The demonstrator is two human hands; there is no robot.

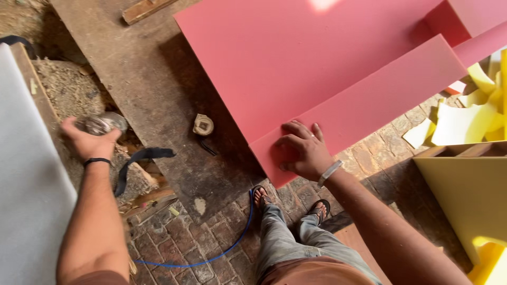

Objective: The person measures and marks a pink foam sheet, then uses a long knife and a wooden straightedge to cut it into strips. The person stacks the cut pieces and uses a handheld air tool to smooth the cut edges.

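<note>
My right hand [302,152] presses flat on the near corner of a long pink foam strip [369,100], which lies along the edge of a large pink foam sheet [296,53]. My left hand [87,138] reaches out to the left and grips a shiny roll of clear tape [101,124] above a heap of sawdust. The roll is blurred. I wear a black band on the left wrist and a light band on the right wrist.
A worn wooden board [142,100] lies under the foam, with a small tape roll [203,125] on it. A black strap [138,161] and a blue cable [222,252] lie on the brick floor. Yellow foam pieces [470,124] pile up at right; a white sheet [24,184] is at left.
</note>
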